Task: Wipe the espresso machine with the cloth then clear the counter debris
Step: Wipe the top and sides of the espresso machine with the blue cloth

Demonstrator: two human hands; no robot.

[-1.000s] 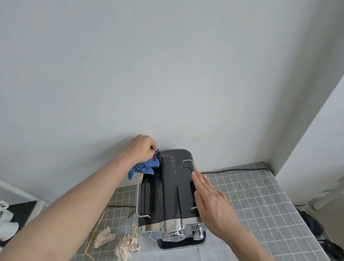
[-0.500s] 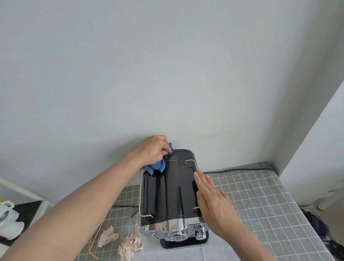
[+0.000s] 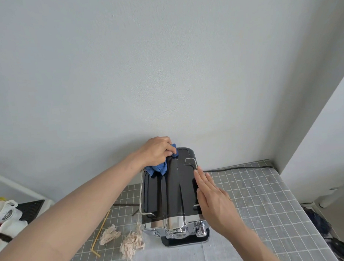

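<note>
- Head view: the blue cloth (image 3: 156, 167) sits bunched on the rear left of the espresso machine (image 3: 169, 189) top, gripped by the left hand (image 3: 157, 150) with fingers curled round it.
- The cloth looks soft and light; a loose wad held from above should glide well over the glossy black lid.
- The right hand (image 3: 212, 199) lies flat, fingers straight, on the machine's right edge, probably steadying it; the body looks heavy, smooth and slippery.
- On the tiled counter (image 3: 257, 205), left of the machine, lie two crumpled tissues (image 3: 120, 239) and a yellow straw (image 3: 98, 236), not yet cleared.
</note>
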